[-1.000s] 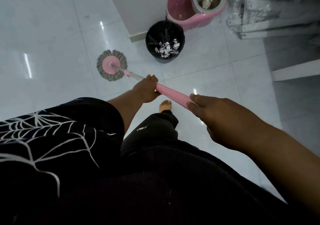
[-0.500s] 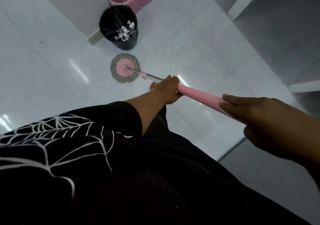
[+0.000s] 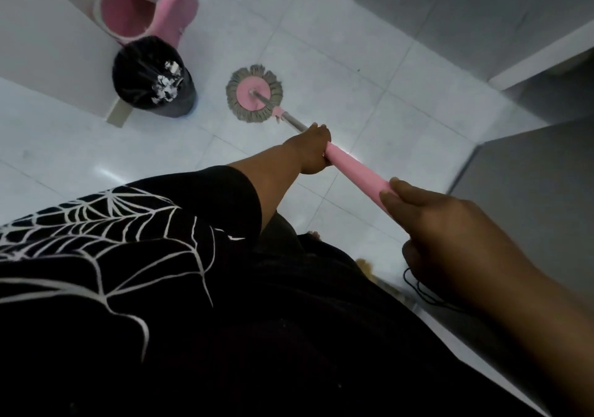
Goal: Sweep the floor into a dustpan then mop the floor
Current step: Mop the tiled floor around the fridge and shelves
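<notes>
A round mop head (image 3: 254, 93) with a pink disc and grey fringe lies flat on the white tiled floor (image 3: 347, 63). Its metal shaft runs back into a pink handle (image 3: 356, 174). My left hand (image 3: 311, 150) grips the handle where the pink part begins. My right hand (image 3: 450, 236) grips the handle's near end, fingers curled round it. The pink mop bucket (image 3: 151, 5) with its steel spinner stands at the top left.
A black bin (image 3: 154, 79) lined with a bag and holding paper scraps stands just left of the mop head, by a white wall corner. Grey cabinet fronts (image 3: 530, 172) rise on the right. My bare toes (image 3: 313, 234) show below the handle.
The mop head has slid from the left of the black bin to its right. The view has swung, so bin and bucket now sit at the upper left. Both hands keep their grip.
</notes>
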Available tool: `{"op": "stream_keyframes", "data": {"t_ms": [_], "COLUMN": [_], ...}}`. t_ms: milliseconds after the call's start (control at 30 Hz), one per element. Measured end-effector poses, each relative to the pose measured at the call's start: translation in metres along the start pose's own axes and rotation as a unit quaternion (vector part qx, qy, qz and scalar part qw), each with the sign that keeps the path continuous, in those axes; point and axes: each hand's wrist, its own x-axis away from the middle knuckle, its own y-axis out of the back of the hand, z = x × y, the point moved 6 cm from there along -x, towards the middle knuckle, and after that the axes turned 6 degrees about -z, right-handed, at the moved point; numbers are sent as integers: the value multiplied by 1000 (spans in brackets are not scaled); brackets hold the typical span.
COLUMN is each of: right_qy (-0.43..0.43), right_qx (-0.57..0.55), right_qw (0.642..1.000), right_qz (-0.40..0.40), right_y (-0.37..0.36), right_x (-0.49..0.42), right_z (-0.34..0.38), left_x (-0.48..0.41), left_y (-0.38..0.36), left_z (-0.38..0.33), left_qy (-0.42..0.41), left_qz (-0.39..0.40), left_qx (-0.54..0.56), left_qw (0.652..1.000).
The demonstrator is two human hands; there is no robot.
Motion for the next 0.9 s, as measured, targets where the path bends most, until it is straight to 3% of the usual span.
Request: {"op": "stream_keyframes", "data": {"t_ms": [533, 900], "right_qy": [-49, -96], "right_qx": [-58, -102], "right_qw": [997, 990], "right_qz": [1, -6], "right_y": [28, 8], "right_x": [-220, -206], "right_z": [92, 135], "left_x": [-91, -73], "left_y": [167, 161], "left_z": [154, 181], "left_qy": [-25, -8], "left_qz": [21, 36], "left_qx": [-75, -117], "left_qw": [997, 992]}}
